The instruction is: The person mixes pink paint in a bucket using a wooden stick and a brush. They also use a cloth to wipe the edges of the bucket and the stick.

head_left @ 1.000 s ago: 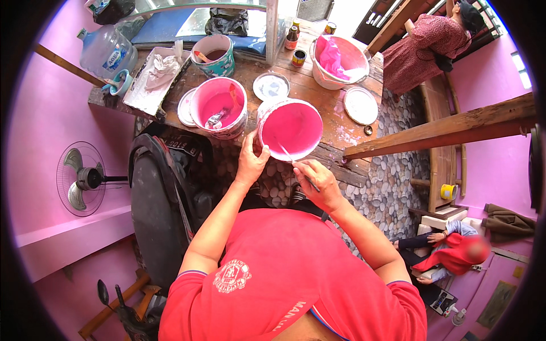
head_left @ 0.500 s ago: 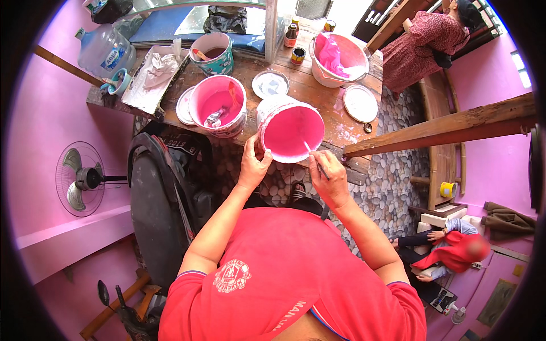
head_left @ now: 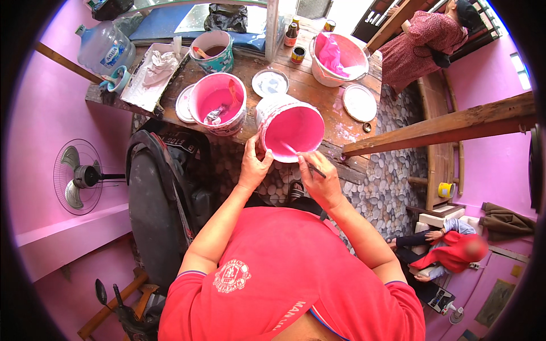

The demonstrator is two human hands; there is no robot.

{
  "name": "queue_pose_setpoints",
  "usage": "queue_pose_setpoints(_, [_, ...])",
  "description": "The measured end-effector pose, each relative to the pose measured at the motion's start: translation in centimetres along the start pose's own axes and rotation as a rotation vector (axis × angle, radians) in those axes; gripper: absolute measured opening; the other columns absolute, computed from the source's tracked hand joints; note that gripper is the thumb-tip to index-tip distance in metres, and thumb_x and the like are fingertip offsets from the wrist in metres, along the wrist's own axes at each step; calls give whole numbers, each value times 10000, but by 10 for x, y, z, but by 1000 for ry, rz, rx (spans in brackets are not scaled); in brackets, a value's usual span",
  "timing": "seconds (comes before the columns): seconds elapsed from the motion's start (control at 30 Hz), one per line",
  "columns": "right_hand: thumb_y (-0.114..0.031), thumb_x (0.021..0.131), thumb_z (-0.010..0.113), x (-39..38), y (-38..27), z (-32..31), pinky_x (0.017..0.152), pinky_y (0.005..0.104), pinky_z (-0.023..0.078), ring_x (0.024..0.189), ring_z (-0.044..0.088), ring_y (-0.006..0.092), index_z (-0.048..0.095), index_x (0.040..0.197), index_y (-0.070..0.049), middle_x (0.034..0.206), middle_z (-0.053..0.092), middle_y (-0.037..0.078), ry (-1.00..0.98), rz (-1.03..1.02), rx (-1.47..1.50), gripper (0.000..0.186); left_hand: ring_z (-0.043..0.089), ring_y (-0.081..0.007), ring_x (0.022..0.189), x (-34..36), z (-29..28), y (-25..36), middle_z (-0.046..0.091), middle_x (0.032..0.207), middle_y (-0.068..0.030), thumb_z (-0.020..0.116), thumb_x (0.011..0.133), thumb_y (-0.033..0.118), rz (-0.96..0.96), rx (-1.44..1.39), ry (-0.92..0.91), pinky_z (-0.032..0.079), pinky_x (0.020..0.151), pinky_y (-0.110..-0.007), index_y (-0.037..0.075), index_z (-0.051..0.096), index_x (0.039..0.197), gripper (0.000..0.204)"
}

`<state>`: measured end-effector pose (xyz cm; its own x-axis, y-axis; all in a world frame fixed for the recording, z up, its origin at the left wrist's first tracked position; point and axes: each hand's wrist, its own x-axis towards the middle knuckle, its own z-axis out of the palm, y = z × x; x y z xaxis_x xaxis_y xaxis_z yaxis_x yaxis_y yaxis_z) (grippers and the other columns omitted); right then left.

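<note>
My left hand (head_left: 254, 166) grips the lower left rim of a white bucket (head_left: 296, 129) with a pink-coated inside. The bucket is tilted, its mouth toward me, at the table's near edge. In my right hand (head_left: 321, 181) is a thin brush (head_left: 315, 170) with a dark handle. Its light end reaches inside the bucket near the lower rim; the tip's exact shape is hard to make out. Left of it stands a second bucket (head_left: 239, 120) holding pink paint, with a wooden-handled tool and something silvery inside.
On the wooden table (head_left: 318, 113) are a paint tray (head_left: 136, 94), a teal bucket (head_left: 219, 59), a white bucket (head_left: 324, 73) with pink cloth and several lids. A wooden beam (head_left: 443, 126) crosses at right. A motorcycle (head_left: 153, 210) stands left. Two people (head_left: 424, 42) are at right.
My right hand has moved slightly left with the brush, and the brush end now lies further left along the bucket's inner wall. My left hand and the bucket stay put.
</note>
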<state>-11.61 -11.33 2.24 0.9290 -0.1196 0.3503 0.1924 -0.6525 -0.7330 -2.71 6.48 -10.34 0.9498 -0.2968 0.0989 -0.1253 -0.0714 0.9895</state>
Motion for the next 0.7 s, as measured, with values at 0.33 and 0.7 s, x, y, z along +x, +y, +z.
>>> queue_pose_setpoints(0.33, [-38,923,664,-4,3,2,741,425,552,835,670,369,677,993,0,923,674,177,30,31,-23,81,572,-255,1193,-2,0,-10,528,1323,-159,695,920,143,21,-16,30,496,1000,-364,21,448,1439,587])
queue_pose_setpoints(0.7, [-41,927,664,-1,6,3,734,428,545,824,671,352,673,1012,-2,904,667,159,89,-7,-99,94,574,-265,1196,-2,1,-8,539,1313,-168,697,917,148,14,-52,26,482,1022,-375,22,452,1432,585])
